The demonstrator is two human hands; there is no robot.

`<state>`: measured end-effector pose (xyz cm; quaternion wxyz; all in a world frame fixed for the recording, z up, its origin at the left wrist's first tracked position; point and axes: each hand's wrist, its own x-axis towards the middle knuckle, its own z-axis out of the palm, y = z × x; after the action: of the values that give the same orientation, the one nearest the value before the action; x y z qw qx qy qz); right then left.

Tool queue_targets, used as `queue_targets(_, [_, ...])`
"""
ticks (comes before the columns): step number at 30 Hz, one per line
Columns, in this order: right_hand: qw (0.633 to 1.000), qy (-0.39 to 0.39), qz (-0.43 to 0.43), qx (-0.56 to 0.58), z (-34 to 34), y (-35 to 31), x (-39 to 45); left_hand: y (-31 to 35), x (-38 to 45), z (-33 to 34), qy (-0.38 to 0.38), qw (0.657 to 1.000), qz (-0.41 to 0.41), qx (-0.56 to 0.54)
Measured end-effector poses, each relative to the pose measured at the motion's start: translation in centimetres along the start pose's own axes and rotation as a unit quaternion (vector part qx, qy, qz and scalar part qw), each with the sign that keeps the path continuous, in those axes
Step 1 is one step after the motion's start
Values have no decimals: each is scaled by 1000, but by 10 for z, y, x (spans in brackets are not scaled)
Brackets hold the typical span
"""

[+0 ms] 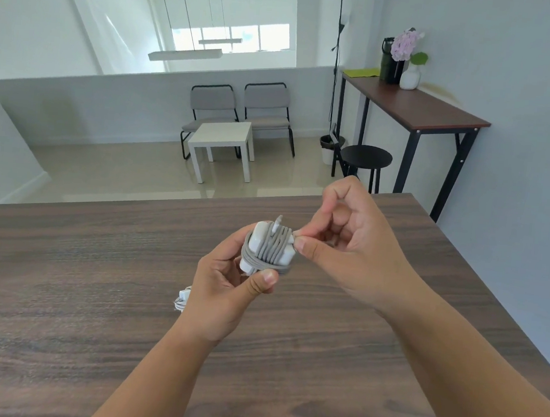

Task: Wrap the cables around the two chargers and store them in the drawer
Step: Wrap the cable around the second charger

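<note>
Item 1 — second charger (182,298): white, only a corner and some cable showing on the counter (62,273), at about 9 o'clock of the left wrist, mostly hidden behind it; whether it is wrapped cannot be told

Item 2 — left hand (227,287): clamped on the first charger (263,245), thumb across its lower edge, fingers behind, holding it above the counter at mid-frame

Item 3 — first charger: white block, long axis running roughly 7 to 1 o'clock, grey cable (275,250) wound around it in close turns

Item 4 — right hand (347,241): at 3 o'clock of the charger, thumb and forefinger pinched together on the cable's free end, right at the block's edge

Judgement: winding looks nearly done; the end lies nearer the right hand, which would tuck it. No drawer is in view
</note>
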<state>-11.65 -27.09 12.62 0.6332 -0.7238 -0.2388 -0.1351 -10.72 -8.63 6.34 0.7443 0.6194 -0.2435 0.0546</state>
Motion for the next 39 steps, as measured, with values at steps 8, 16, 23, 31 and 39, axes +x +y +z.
queue_targets(8, [998, 55, -5, 41, 1, -3, -5, 5, 3, 8, 18, 999, 28, -14])
queue_targets(16, [995, 92, -11, 44, 0, -5, -7, 5, 6, 12, 15, 999, 34, -5])
queue_targets(23, [991, 131, 13, 36, 7, -2, -11, 9, 6, 7, 4, 996, 79, 38])
queue_targets(31, [980, 191, 9, 57, 19, 3, -14, 2, 2, 9, 25, 991, 114, 72])
queue_targets(39, [991, 134, -12, -28, 10, 0, -12, 6, 3, 9, 14, 993, 83, 86])
